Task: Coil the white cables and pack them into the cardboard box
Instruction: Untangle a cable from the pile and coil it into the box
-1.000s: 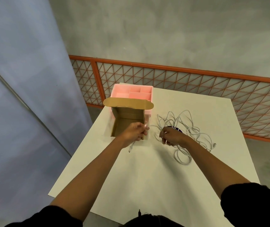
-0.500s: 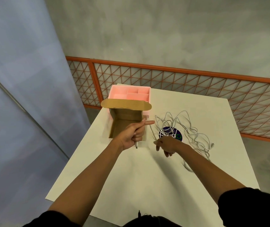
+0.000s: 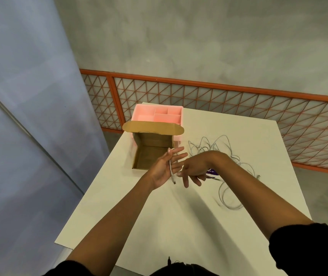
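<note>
An open cardboard box (image 3: 142, 159) stands at the table's far left, its lid flap (image 3: 153, 128) folded back. Loose white cables (image 3: 222, 145) lie tangled to its right, with a loop (image 3: 230, 203) nearer me. My left hand (image 3: 164, 168) hovers just right of the box, palm turned inward and fingers straight. Its thumb pins one white cable end (image 3: 171, 172) against the forefinger, and the plug dangles below the palm. My right hand (image 3: 193, 173) hangs close beside it with fingers spread and relaxed, over the near edge of the tangle, and I see nothing held in it.
A pink compartment organiser (image 3: 139, 116) stands right behind the box. A purple sticker (image 3: 212, 172) shows under my right wrist. The white table (image 3: 159, 226) ends in edges at left and right. An orange mesh railing (image 3: 239, 100) runs behind it.
My left hand has turned palm inward and straightened its fingers, still keeping the cable end. My right hand has moved left toward it, fingers now spread.
</note>
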Available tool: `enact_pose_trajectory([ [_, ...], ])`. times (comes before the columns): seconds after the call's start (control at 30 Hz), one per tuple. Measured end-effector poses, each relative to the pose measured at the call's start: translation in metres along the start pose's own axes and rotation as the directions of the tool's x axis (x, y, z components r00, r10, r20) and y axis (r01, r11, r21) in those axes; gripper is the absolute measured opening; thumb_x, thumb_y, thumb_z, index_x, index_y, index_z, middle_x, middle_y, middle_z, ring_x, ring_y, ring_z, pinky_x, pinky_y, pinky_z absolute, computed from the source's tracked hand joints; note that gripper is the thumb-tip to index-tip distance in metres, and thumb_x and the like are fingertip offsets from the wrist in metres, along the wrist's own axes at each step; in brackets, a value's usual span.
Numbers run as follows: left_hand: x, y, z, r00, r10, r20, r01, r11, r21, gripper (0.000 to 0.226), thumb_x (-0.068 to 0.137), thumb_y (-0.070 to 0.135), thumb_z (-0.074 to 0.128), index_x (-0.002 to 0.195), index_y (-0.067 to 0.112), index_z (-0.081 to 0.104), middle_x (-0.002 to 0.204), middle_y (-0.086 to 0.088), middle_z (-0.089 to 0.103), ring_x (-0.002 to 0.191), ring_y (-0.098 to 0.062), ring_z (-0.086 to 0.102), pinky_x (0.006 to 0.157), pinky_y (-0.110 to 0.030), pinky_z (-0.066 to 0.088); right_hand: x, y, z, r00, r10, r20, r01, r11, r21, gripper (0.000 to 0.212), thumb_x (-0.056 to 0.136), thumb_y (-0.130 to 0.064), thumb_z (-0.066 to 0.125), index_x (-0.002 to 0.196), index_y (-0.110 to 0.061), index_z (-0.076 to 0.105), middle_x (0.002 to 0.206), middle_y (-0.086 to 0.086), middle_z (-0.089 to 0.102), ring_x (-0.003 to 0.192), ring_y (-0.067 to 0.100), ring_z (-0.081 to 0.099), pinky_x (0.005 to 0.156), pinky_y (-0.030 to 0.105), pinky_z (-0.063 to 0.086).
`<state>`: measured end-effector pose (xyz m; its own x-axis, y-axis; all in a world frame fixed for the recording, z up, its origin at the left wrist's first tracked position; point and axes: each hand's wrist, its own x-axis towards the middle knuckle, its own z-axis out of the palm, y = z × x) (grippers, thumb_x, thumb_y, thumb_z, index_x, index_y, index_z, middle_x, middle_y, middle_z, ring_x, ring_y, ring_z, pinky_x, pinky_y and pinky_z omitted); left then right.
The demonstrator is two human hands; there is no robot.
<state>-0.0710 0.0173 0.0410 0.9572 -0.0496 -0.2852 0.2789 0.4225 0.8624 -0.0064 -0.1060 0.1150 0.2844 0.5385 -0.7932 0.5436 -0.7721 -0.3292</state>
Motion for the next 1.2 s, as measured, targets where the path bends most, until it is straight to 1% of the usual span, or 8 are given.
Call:
enact_pose_trajectory([
  [0.13,-0.007,0.003,0.004,0.997,-0.043,0.058,0.036,0.992,0.121,0.041,0.104,0.035,0.020,0.124,0.021,0.054,0.112,-0.008,0.069,0.098,-0.027,0.068,0.086,-0.033,0.052,-0.021,-0.003,-0.022,0.995,0.041,-0.096,-0.049,0.995,-0.082,0.033,0.098,-0.027,0.043,0.098,-0.008,0.070,0.064,0.000,0.055,0.054,0.013,0.044,0.058,0.024,0.040],
  [0.23,-0.008,-0.004,-0.004,0.990,-0.072,0.122,0.042,0.973,0.228,0.043,0.103,0.038,0.019,0.129,0.024,0.051,0.099,-0.021,0.069,0.076,-0.030,0.067,0.073,-0.031,0.056,-0.035,-0.001,-0.039,0.966,-0.041,-0.256,-0.006,0.983,-0.182,0.034,0.098,-0.034,0.046,0.075,-0.020,0.068,0.067,-0.008,0.051,0.068,0.013,0.048,0.068,0.028,0.041],
  [0.3,-0.008,-0.008,-0.009,0.987,-0.103,0.123,0.076,0.976,0.206,0.045,0.103,0.038,0.022,0.129,0.021,0.055,0.069,-0.017,0.058,0.048,-0.018,0.053,0.086,-0.030,0.053,-0.043,0.002,-0.046,0.921,-0.104,-0.374,0.039,0.983,-0.177,0.033,0.096,-0.036,0.050,0.069,-0.025,0.064,0.070,-0.015,0.051,0.074,0.010,0.048,0.074,0.028,0.039],
  [0.37,-0.011,-0.007,-0.010,0.972,-0.132,0.196,0.107,0.985,0.135,0.046,0.104,0.033,0.022,0.129,0.014,0.055,0.048,-0.006,0.041,0.032,-0.011,0.028,0.101,-0.036,0.047,-0.045,0.008,-0.048,0.876,-0.148,-0.459,0.105,0.987,-0.117,0.030,0.095,-0.037,0.052,0.074,-0.020,0.066,0.067,-0.015,0.050,0.066,0.005,0.044,0.066,0.024,0.034],
  [0.57,-0.021,0.006,-0.008,0.921,-0.139,0.365,0.207,0.966,-0.153,0.044,0.100,0.032,0.030,0.126,0.007,0.056,0.038,0.000,0.033,0.024,-0.006,0.018,0.078,-0.032,0.058,-0.027,0.022,-0.031,0.733,-0.118,-0.670,0.278,0.951,0.138,0.030,0.092,-0.035,0.057,0.077,-0.011,0.067,0.063,-0.003,0.050,0.060,0.012,0.039,0.057,0.025,0.029],
  [0.7,-0.024,0.006,-0.007,0.920,-0.116,0.373,0.207,0.955,-0.214,0.041,0.098,0.032,0.033,0.105,0.008,0.066,0.036,0.002,0.035,0.025,-0.011,0.010,0.066,-0.028,0.058,-0.022,0.027,-0.024,0.655,-0.065,-0.753,0.325,0.924,0.203,0.032,0.087,-0.039,0.064,0.070,-0.011,0.065,0.059,-0.001,0.048,0.054,0.013,0.036,0.053,0.024,0.028],
  [0.97,-0.018,0.002,-0.012,0.933,-0.032,0.359,0.159,0.930,-0.331,0.037,0.098,0.032,0.036,0.076,0.009,0.056,0.034,0.004,0.036,0.022,-0.005,0.029,0.068,-0.032,0.060,-0.013,0.047,-0.010,0.667,0.003,-0.745,0.353,0.879,0.320,0.030,0.090,-0.040,0.059,0.070,-0.018,0.066,0.074,0.014,0.057,0.065,0.021,0.042,0.060,0.029,0.033],
  [1.2,-0.020,0.007,-0.006,0.914,-0.125,0.387,0.248,0.926,-0.286,0.037,0.097,0.028,0.036,0.067,0.013,0.053,0.034,0.006,0.037,0.028,-0.011,0.011,0.038,-0.016,0.034,-0.012,0.048,-0.008,0.564,0.055,-0.824,0.442,0.822,0.358,0.025,0.090,-0.032,0.062,0.071,-0.016,0.064,0.072,0.004,0.059,0.062,0.011,0.044,0.060,0.023,0.033],
])
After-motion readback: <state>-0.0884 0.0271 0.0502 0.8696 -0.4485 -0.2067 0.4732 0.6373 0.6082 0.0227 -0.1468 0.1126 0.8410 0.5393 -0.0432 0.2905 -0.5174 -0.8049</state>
